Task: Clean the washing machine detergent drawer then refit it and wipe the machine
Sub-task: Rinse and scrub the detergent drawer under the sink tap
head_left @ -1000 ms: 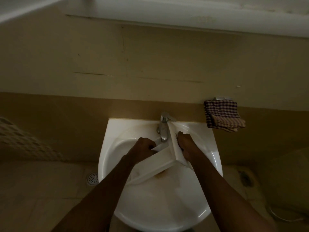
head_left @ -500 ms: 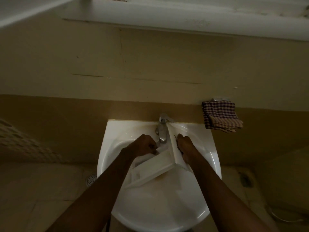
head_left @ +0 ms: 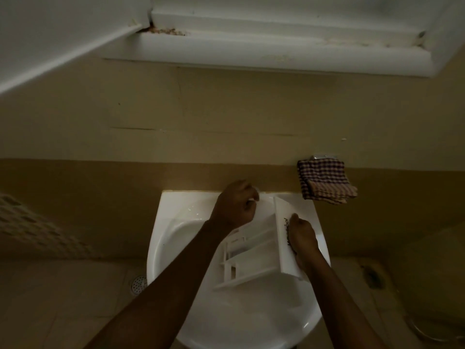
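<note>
1. Behind the basin, a two-tone wall [head_left: 226, 109] fills most of the view. Its upper band is pale and its lower band darker, and fine horizontal cracks run across the upper band.
2. A white window frame [head_left: 251, 46] spans the top edge, with brown debris in its left corner joint.
3. A white sink [head_left: 251, 313] is mounted against the wall at bottom centre.
4. The detergent drawer [head_left: 251, 253] lies tilted inside the sink bowl with its open compartments facing up. Its front panel [head_left: 283, 222], which carries dark lettering, stands at the right side of the sink.
5. The left hand [head_left: 235, 202] sits at the back rim of the sink, just beside the drawer's far corner. Its fingers are curled downward, but the hand hides what they close on, so its grip cannot be determined.
6. The right hand [head_left: 300, 238] grips the front panel, its fingers curled round the outer face.
7. A checked cloth [head_left: 324, 181] hangs on the wall near the sink's right rear corner, under a small metal holder [head_left: 323, 156].
8. A round floor drain [head_left: 138, 284] sits in the tiled floor to the left of the sink.
</note>
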